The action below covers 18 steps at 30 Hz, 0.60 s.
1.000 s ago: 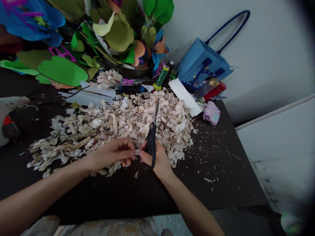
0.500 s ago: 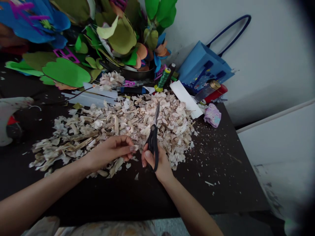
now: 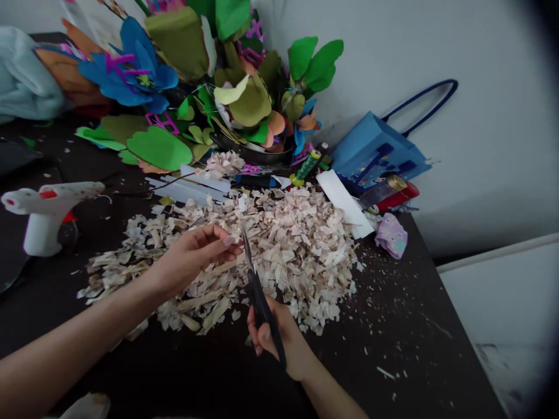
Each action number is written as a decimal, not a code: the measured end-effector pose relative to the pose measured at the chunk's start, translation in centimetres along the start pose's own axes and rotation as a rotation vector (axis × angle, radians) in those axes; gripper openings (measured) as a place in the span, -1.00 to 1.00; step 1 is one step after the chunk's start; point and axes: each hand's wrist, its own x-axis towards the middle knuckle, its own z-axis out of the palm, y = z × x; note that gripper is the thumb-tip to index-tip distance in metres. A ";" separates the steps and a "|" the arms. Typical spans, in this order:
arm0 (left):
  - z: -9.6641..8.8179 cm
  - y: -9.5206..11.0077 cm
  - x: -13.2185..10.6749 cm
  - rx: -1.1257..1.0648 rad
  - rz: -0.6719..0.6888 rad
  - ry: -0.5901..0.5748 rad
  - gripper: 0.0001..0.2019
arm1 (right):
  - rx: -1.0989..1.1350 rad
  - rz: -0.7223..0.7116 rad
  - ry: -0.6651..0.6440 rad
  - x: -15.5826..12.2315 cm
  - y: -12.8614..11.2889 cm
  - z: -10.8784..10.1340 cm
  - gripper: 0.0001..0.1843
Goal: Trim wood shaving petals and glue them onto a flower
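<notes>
My right hand (image 3: pixel 279 337) is shut on black-handled scissors (image 3: pixel 261 305), with the steel blades (image 3: pixel 247 249) pointing up and away from me over the edge of the heap. My left hand (image 3: pixel 194 259) hangs over the left part of the heap, its fingers curled and nothing visible in them. That heap of pale, torn flakes (image 3: pixel 290 256), possibly dried husk or shavings, lies on a dark table (image 3: pixel 406 343). The hand's fingertips are close to the blades, and neither hand shows a strip.
Behind the heap stand bright foam flowers and leaves (image 3: pixel 227 99), a blue paper bag (image 3: pixel 375 148), a green thread spool (image 3: pixel 308 166) and a white strip (image 3: pixel 345 203). A white glue gun (image 3: pixel 48 212) lies at left. Scattered bits dot the table.
The view has swung so the glue gun shows fully. The scissors have dropped toward me and tilted left. My left hand has risen apart from them, and the pale strip it held earlier no longer shows.
</notes>
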 end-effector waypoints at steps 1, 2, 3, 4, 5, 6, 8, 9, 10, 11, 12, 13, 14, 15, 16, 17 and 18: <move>0.0 -0.1 0.0 -0.004 0.007 0.004 -0.65 | -0.005 0.011 0.002 0.0 0.0 0.0 -0.25; -0.1 -0.2 0.1 -0.006 0.015 0.006 -0.66 | -0.011 0.020 0.004 -0.1 0.1 0.0 -0.24; -0.1 -0.3 0.1 -0.003 0.020 0.003 -0.67 | -0.017 0.030 0.008 -0.1 0.1 0.0 -0.24; -0.2 -0.4 0.1 0.000 0.025 0.000 -0.67 | -0.020 0.041 0.011 -0.2 0.1 0.0 -0.24; -0.2 -0.5 0.1 0.005 0.029 -0.004 -0.68 | -0.017 0.051 0.014 -0.2 0.2 0.0 -0.23; -0.2 -0.6 0.0 0.010 0.032 -0.006 -0.68 | -0.010 0.060 0.015 -0.2 0.2 0.0 -0.23; -0.3 -0.6 0.0 0.020 0.042 -0.003 -0.68 | 0.002 0.076 0.017 -0.2 0.2 -0.1 -0.22; -0.3 -0.6 0.1 0.024 0.046 -0.001 -0.67 | 0.001 0.084 0.018 -0.2 0.2 -0.1 -0.22; -0.3 -0.6 0.1 0.029 0.050 0.001 -0.66 | -0.002 0.091 0.021 -0.2 0.1 -0.2 -0.22; -0.2 -0.5 0.1 0.035 0.053 0.000 -0.65 | -0.004 0.100 0.026 -0.1 0.0 -0.2 -0.21; -0.2 -0.5 0.1 0.040 0.056 -0.004 -0.65 | -0.005 0.108 0.029 -0.1 -0.1 -0.3 -0.20; -0.1 -0.4 0.2 0.045 0.058 -0.008 -0.64 | -0.005 0.115 0.029 0.0 -0.2 -0.4 -0.20; -0.1 -0.4 0.2 0.049 0.061 -0.012 -0.64 | -0.003 0.121 0.028 0.1 -0.3 -0.5 -0.20; 0.0 -0.3 0.3 0.051 0.066 -0.017 -0.65 | 0.000 0.123 0.025 0.1 -0.5 -0.6 -0.20; 0.0 -0.2 0.4 0.053 0.073 -0.021 -0.66 | 0.001 0.121 0.019 0.2 -0.6 -0.7 -0.21; 0.0 -0.1 0.4 0.055 0.081 -0.026 -0.67 | -0.001 0.114 0.013 0.3 -0.8 -0.8 -0.22; 0.0 0.0 0.5 0.059 0.092 -0.033 -0.68 | -0.006 0.103 0.006 0.4 -0.9 -1.0 -0.23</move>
